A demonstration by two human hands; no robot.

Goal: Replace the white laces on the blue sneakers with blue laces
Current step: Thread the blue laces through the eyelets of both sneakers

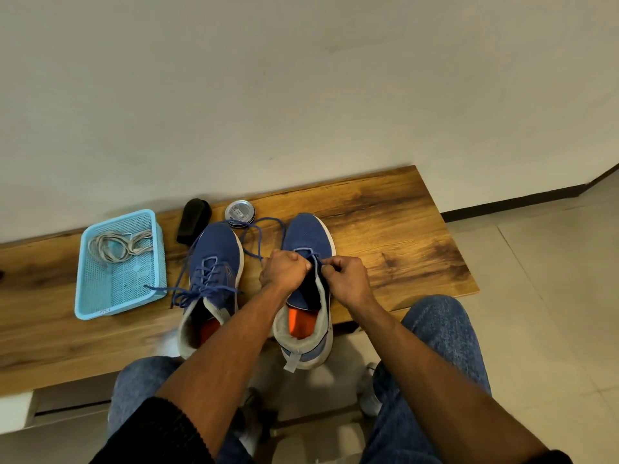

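Note:
Two blue sneakers stand on a wooden bench (395,226), toes pointing away from me. The left sneaker (214,259) is laced with a blue lace whose loose ends trail over its left side. Over the right sneaker (310,236), my left hand (284,271) and my right hand (345,276) both sit at the eyelets with fingers curled. Each pinches part of a blue lace (258,229) that loops out toward the toe. The white laces (117,246) lie coiled in a light blue basket (87,296) at the left.
A black brush (193,221) and a round metal tin (239,211) sit at the bench's back edge against the wall. My jeans-clad knees are below the bench's front edge. Tiled floor lies to the right.

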